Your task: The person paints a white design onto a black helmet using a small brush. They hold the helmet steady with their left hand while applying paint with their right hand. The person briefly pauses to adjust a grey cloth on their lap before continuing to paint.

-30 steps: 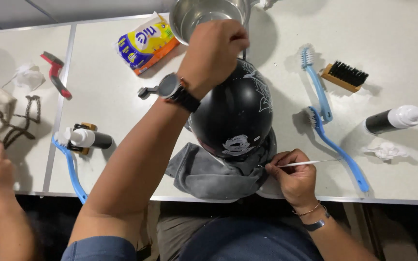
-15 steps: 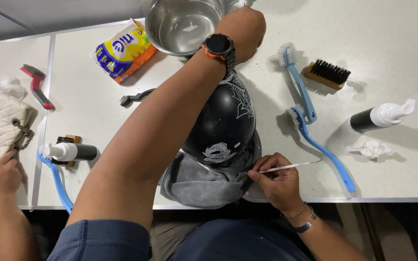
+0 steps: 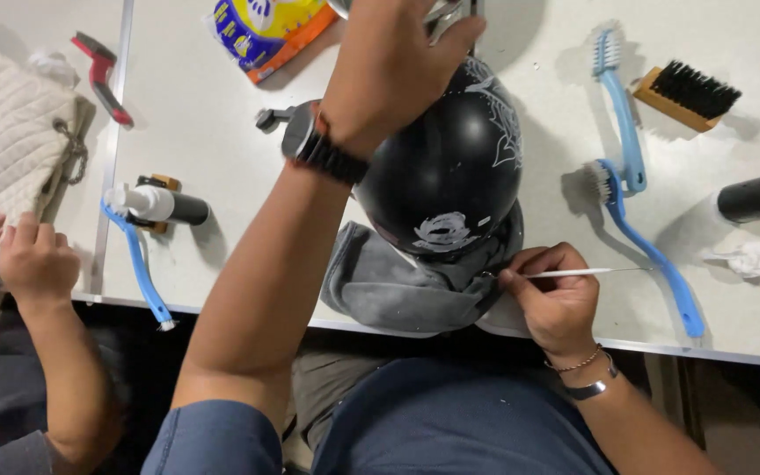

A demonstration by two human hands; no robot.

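Helmet (image 3: 446, 167) lay just above and to the left of our right hand (image 3: 556, 303), which pinched a thin white stick (image 3: 573, 273). The stick's long axis ran nearly level, tail pointing right, tip at the black helmet's lower rim over the grey cloth (image 3: 389, 286). Our left hand (image 3: 389, 62) reached beyond the crown; whether it gripped anything, we could not tell.

Helmet (image 3: 450, 167): sat on a cloth (image 3: 389, 286) at the table's (image 3: 222, 132) near edge.
Brushes (image 3: 635, 211): lay right of the helmet.
Bottle (image 3: 164, 204): lay left of it.
Packet (image 3: 266, 26): lay behind.
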